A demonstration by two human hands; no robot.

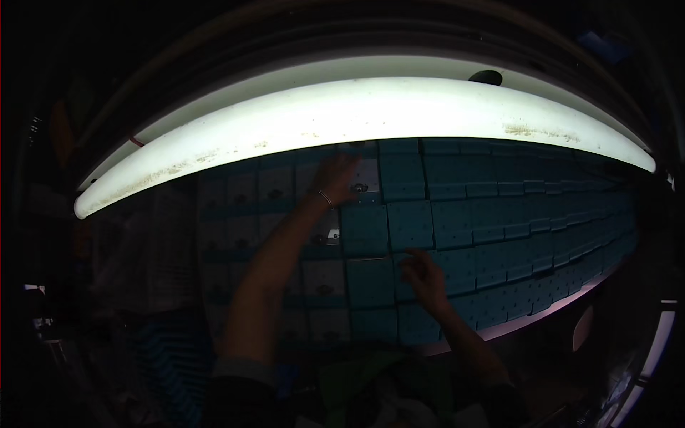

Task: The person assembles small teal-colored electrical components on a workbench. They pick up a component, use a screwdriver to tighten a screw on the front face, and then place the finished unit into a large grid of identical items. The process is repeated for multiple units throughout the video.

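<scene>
Rows of square teal trays or boxes (366,228) cover the surface before me. Several on the left carry a pale square insert with a small metal piece. My left hand (335,175) reaches to the far row, beside a pale square insert (367,171) with a shiny metal piece (359,188) on its near edge. Its fingers are too dark to make out; whether it grips anything is unclear. Above the teal boxes right of the middle hovers my right hand (424,277), its fingers bent but apart, with nothing seen in them. A thin bracelet (326,199) circles my left wrist.
A long bright tube lamp (371,107) spans the far side, just beyond my left hand. A pale edge strip (528,319) borders the boxes at the near right. Blue ribbed things (168,364) are stacked at the lower left. The surroundings are very dark.
</scene>
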